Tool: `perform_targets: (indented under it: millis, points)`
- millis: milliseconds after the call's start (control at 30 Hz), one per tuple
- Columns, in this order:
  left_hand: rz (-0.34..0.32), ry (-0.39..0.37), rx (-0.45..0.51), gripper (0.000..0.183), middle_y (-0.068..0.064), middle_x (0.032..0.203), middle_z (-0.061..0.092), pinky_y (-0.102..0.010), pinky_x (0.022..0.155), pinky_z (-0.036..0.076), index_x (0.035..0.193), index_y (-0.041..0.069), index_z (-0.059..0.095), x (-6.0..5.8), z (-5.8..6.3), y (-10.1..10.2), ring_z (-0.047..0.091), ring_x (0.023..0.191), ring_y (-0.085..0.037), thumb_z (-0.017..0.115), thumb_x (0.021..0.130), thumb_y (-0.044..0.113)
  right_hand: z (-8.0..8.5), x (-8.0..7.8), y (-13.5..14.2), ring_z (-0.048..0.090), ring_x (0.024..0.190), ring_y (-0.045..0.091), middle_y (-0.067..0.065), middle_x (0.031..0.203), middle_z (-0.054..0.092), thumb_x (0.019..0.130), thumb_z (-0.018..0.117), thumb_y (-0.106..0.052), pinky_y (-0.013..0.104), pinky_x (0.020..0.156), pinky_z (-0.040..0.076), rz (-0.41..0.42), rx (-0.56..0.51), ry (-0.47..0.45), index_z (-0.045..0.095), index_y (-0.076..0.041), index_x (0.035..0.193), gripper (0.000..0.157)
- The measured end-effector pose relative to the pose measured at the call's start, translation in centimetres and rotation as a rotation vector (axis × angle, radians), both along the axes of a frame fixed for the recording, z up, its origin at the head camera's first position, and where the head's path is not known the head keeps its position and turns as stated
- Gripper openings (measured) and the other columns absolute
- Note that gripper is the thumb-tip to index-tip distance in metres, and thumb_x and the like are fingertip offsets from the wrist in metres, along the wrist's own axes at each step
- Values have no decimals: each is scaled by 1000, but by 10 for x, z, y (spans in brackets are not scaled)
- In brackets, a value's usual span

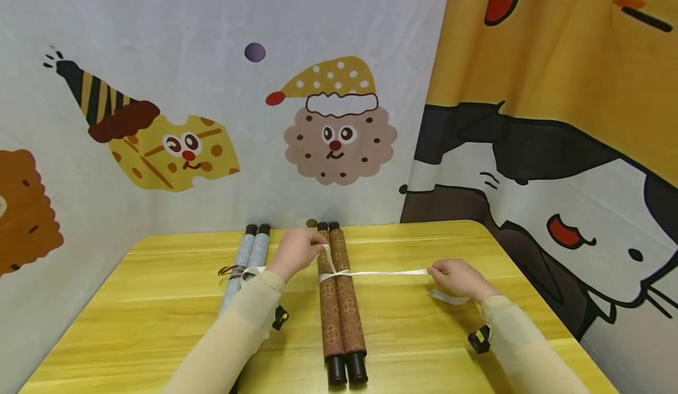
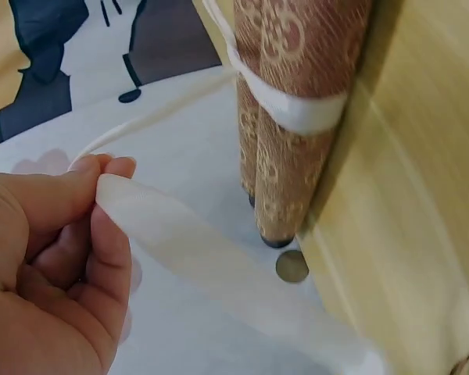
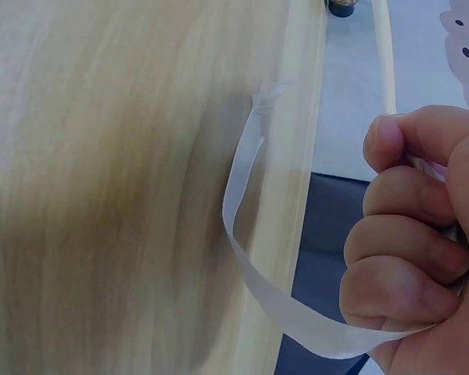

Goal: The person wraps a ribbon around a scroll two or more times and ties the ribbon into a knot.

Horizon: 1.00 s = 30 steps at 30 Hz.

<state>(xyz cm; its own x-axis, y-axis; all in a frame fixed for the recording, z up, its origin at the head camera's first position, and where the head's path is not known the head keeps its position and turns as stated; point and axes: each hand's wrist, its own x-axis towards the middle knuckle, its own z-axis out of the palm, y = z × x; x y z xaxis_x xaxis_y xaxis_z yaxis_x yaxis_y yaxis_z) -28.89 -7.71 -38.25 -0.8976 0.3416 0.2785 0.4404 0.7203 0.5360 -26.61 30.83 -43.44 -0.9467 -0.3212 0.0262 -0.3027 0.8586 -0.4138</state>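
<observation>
Two brown patterned scrolls point(image 1: 339, 317) with black end knobs lie side by side on the table, with a white ribbon point(image 1: 392, 273) crossing round their middle. My left hand point(image 1: 296, 254) pinches one end of the ribbon between thumb and fingertips, above the scrolls' far half. In the left wrist view a loose tail of the ribbon point(image 2: 219, 269) hangs from that pinch. To the right, my right hand point(image 1: 459, 277) grips the other end with curled fingers, the ribbon stretched straight from the scrolls. Its free tail point(image 3: 246, 262) curves below the fist in the right wrist view.
Two pale blue scrolls point(image 1: 259, 250) lie to the left, partly hidden by my left arm, with a dark cord point(image 1: 231, 271) round them. The wooden table point(image 1: 132, 300) ends at a printed cloth backdrop point(image 1: 212, 211).
</observation>
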Motion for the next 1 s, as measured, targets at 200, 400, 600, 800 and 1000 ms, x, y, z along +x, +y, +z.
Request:
perform_targets:
  millis: [200,400,600,800,1000]
  points:
    - [6,9,136,8,-5,90,73,-39,77,54,93,7,79,1,-7,2,67,84,-23,72,89,7,3,1,-1,40,55,13,-4,61,43,103,55,-26,31,59,35,2,-9,-19,55,-15,70,34]
    - [67,-3,159,7,-2,81,72,-35,68,51,83,8,78,-3,-17,-12,62,71,-17,73,88,9,1,0,0,39,53,12,-4,59,41,102,56,-24,30,59,35,6,-14,-20,52,-14,67,36]
    - [126,-61,129,8,1,75,70,-32,63,49,80,7,77,-5,-19,-24,60,67,-14,73,88,6,-2,-1,-1,37,53,11,-5,58,38,100,57,-19,29,58,34,19,8,-28,51,-15,66,35]
    - [170,-109,123,7,0,70,70,-32,61,48,81,3,75,-3,-20,-27,60,65,-16,72,88,3,-8,1,-3,41,57,11,-5,60,43,99,56,-16,33,63,37,59,112,-13,53,-16,68,32]
    - [201,-51,86,5,1,74,71,-35,66,51,82,7,77,-4,-22,-20,62,69,-16,75,87,8,-14,4,2,42,56,11,-6,60,44,100,54,-16,32,61,37,50,87,-55,53,-16,67,32]
